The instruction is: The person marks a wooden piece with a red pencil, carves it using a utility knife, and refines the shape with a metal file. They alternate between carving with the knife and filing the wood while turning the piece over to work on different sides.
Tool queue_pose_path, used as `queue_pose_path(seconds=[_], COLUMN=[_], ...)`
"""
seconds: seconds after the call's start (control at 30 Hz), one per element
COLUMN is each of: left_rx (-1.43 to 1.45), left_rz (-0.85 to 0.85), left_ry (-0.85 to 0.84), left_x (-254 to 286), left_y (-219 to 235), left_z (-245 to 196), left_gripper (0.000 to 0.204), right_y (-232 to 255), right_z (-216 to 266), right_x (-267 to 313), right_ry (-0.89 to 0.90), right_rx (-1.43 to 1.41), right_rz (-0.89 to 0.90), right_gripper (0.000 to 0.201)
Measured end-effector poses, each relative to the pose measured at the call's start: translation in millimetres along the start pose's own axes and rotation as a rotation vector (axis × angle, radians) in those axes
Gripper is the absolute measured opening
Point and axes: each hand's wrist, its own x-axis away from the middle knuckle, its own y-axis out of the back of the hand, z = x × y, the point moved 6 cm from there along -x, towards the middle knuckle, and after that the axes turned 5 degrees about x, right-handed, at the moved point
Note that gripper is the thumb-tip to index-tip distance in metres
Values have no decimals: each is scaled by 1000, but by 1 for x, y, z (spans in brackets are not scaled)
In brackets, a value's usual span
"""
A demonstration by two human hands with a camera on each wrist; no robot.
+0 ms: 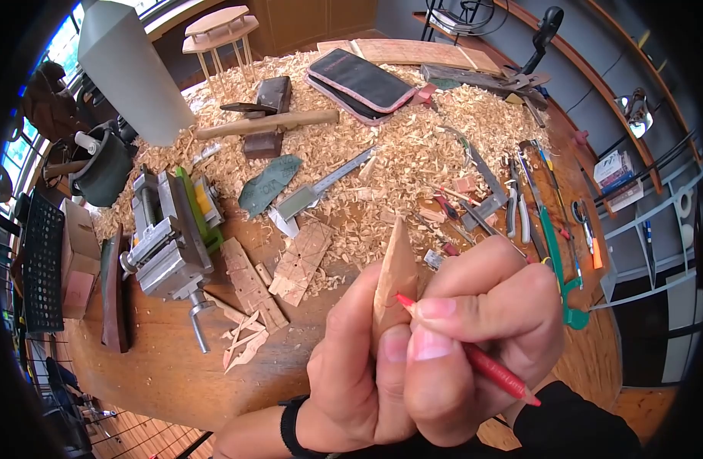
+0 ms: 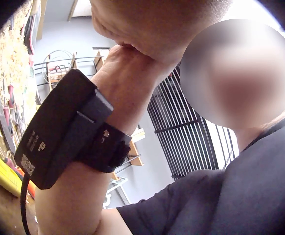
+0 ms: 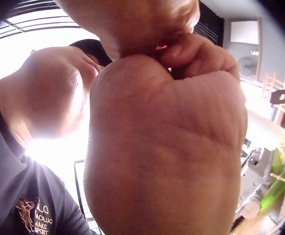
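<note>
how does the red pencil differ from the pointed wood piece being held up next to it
Colour: the red pencil has a red body; the wood piece is pale tan.
Shape: the pencil is slim and straight; the wood piece is broader and tapers upward.
Pose: the pencil slants, while the wood piece stands nearly upright.
Hold: the right grip pinches the pencil; the left grip holds the wood piece.
Shared: both have a pointed end.

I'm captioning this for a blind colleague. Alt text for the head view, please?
A left hand holds a pointed wood piece while the right hand holds a red pencil, its tip at the wood. Beyond, a bench bears shavings, a vise and a caliper.
</note>
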Motion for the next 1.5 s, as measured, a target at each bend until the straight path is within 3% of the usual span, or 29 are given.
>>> queue_pose_path(seconds=[0.07,0.1,0.17,0.23,0.3,0.5,0.6,0.83,0.93,1.23,1.3,1.43,1.5], left_rx=[-157,-315,-260,-204,-92,18,77,95,102,56,96,99,139], left_rz=[79,161,129,101,55,53,23,46,52,-92,-3,-65,-103], left_ry=[-17,-35,-129,-223,81,159,36,56,62,106,78,16,-3], left_x=[-1,0,2,6,10,-6,-6,4,5,-9,-7,-2,-7], left_y=[6,4,-8,-9,1,0,-1,-1,-1,1,3,1,9], left_z=[-5,-7,4,0,3,-8,2,8,8,-6,-3,2,-15], left_gripper=[47,47,47,47,45,44,43,41,41,41,41,42,40], right_y=[-8,-4,-7,-9,-8,-6,-7,-8,-8,-7,-6,-2,0], right_z=[7,7,10,8,7,5,9,10,10,8,5,5,9], right_x=[-10,-14,-15,-10,-9,-9,-13,-12,-8,-10,-8,-8,-14], right_ry=[86,85,159,110,61,23,22,56,50,77,53,89,219], right_rx=[148,148,188,165,145,33,161,219,235,257,165,189,320], right_rz=[203,204,384,351,314,316,363,361,271,290,257,187,369], right_gripper=[19,19,20,20,21,22,23,23,23,23,23,22,20])
